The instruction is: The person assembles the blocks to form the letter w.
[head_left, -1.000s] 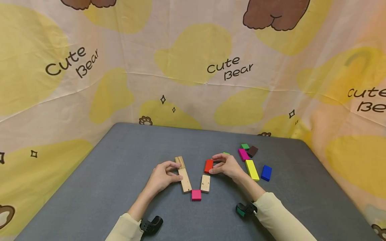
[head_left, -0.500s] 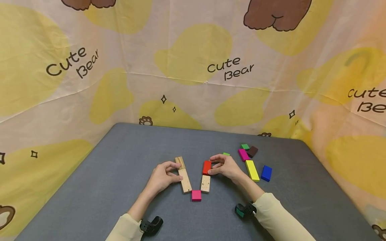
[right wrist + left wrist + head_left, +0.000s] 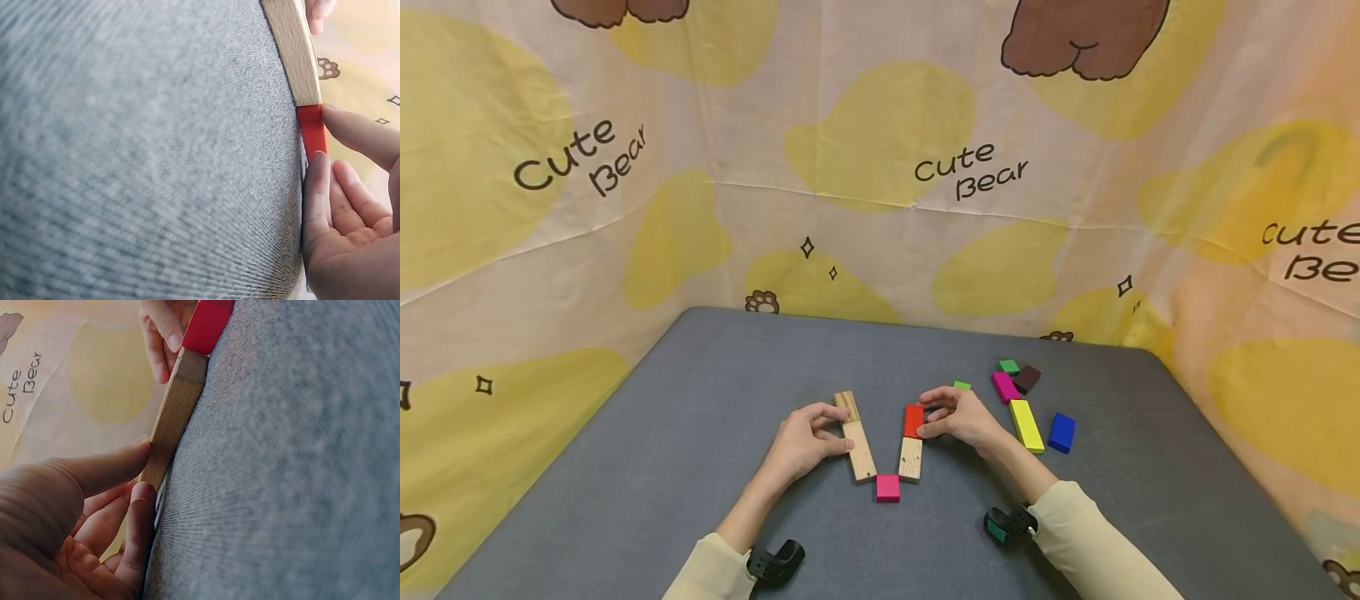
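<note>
My left hand (image 3: 805, 435) holds the left side of a plain wooden block (image 3: 861, 457), its thumb on the block's edge in the left wrist view. An index fingertip reaches a striped wooden block (image 3: 846, 400) set end to end beyond it. My right hand (image 3: 964, 416) pinches a red block (image 3: 913, 419), which meets the far end of another wooden block (image 3: 910, 460). Between the near ends of the two rows lies a pink block (image 3: 887, 488). Together the blocks form a V shape on the table. The left wrist view shows the plain wooden block (image 3: 169, 419) near the pink block (image 3: 203, 328).
Right of my right hand lie a yellow block (image 3: 1026, 426), a blue block (image 3: 1062, 432), a magenta block (image 3: 1004, 387), a dark brown block (image 3: 1027, 379) and a green block (image 3: 1008, 366). A light green block (image 3: 962, 385) peeks out behind that hand. A patterned cloth hangs behind the grey table (image 3: 760, 358).
My right hand has brought the red block left and toward me, against the wooden block's far end. My left hand has stayed in place.
</note>
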`<control>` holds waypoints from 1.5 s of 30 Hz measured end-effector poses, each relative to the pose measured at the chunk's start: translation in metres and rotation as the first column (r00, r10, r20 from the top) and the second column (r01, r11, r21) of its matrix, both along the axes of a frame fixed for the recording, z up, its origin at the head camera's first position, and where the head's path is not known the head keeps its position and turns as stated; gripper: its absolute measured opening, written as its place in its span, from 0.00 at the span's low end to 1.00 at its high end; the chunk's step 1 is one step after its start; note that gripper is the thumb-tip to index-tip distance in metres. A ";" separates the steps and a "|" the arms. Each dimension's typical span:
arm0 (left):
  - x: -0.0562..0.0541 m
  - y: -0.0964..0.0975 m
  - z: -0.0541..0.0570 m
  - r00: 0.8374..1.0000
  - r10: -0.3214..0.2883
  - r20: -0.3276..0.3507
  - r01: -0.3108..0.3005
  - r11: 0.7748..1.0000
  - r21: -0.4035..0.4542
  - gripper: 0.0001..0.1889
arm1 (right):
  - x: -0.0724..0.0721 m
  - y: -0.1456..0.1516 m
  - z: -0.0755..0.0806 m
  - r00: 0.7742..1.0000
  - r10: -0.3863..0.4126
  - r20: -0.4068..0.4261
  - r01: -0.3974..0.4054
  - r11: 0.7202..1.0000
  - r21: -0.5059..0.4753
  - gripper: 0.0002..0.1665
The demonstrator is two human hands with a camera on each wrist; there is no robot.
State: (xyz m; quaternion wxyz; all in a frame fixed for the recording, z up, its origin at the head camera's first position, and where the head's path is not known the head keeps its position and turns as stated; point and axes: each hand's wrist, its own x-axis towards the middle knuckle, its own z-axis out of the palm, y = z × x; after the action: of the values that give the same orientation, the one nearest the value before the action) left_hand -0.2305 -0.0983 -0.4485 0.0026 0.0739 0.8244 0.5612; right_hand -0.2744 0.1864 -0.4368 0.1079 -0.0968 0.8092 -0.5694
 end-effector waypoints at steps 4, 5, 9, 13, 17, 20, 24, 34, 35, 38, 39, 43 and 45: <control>-0.001 0.000 0.000 1.000 0.008 0.005 -0.008 1.000 -0.001 0.19 | 0.000 0.000 0.000 1.000 0.008 0.003 -0.008 1.000 -0.008 0.31; -0.002 0.000 0.000 1.000 0.008 0.004 -0.008 1.000 -0.002 0.19 | 0.000 0.000 0.000 1.000 0.008 0.005 -0.008 1.000 -0.008 0.31; -0.003 0.000 -0.001 1.000 0.009 0.004 -0.009 1.000 0.004 0.19 | -0.001 0.000 -0.001 1.000 -0.003 0.013 0.003 1.000 -0.002 0.31; -0.004 0.000 -0.001 1.000 0.010 -0.005 -0.010 1.000 0.003 0.19 | -0.003 0.001 -0.003 1.000 -0.002 0.006 0.002 1.000 -0.004 0.30; -0.005 0.000 -0.002 1.000 0.006 -0.010 -0.006 1.000 0.005 0.19 | -0.003 0.003 -0.004 1.000 0.019 -0.003 -0.019 1.000 -0.017 0.29; -0.005 -0.001 -0.002 1.000 0.004 -0.012 -0.004 1.000 0.005 0.19 | -0.002 0.006 -0.003 0.999 0.039 -0.007 -0.039 0.999 -0.038 0.28; -0.005 -0.001 -0.003 1.000 0.007 -0.013 -0.007 1.000 0.001 0.19 | 0.000 0.012 -0.001 0.998 0.058 -0.032 -0.061 0.995 -0.082 0.28; -0.005 -0.001 0.000 1.000 -0.004 -0.010 0.004 1.000 0.013 0.19 | -0.010 0.034 0.014 0.976 -0.131 -0.176 0.123 0.991 -0.054 0.21; -0.005 -0.001 0.000 1.000 -0.005 -0.012 0.005 1.000 0.014 0.19 | -0.012 0.037 0.016 0.970 -0.149 -0.192 0.142 0.989 -0.050 0.21; -0.004 0.000 0.000 1.000 -0.001 -0.013 0.002 1.000 0.009 0.19 | -0.015 0.044 0.020 0.956 -0.191 -0.222 0.187 0.982 -0.038 0.21; -0.004 0.000 0.000 1.000 0.001 -0.013 0.000 1.000 0.009 0.19 | -0.016 0.045 0.020 0.953 -0.200 -0.229 0.199 0.980 -0.029 0.22; -0.003 0.001 0.000 1.000 0.004 -0.011 -0.003 1.000 0.010 0.19 | -0.018 0.049 0.014 0.949 -0.221 -0.224 0.232 0.973 0.021 0.26; -0.003 0.002 -0.001 1.000 0.002 -0.007 -0.002 1.000 0.009 0.19 | -0.018 0.050 0.009 0.949 -0.231 -0.213 0.248 0.967 0.057 0.28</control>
State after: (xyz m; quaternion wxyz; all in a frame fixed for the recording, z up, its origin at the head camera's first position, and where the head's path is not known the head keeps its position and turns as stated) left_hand -0.2335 -0.0966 -0.4491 -0.0011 0.0752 0.8219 0.5647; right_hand -0.2923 0.2367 -0.4282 -0.0418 -0.0512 0.8446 -0.5313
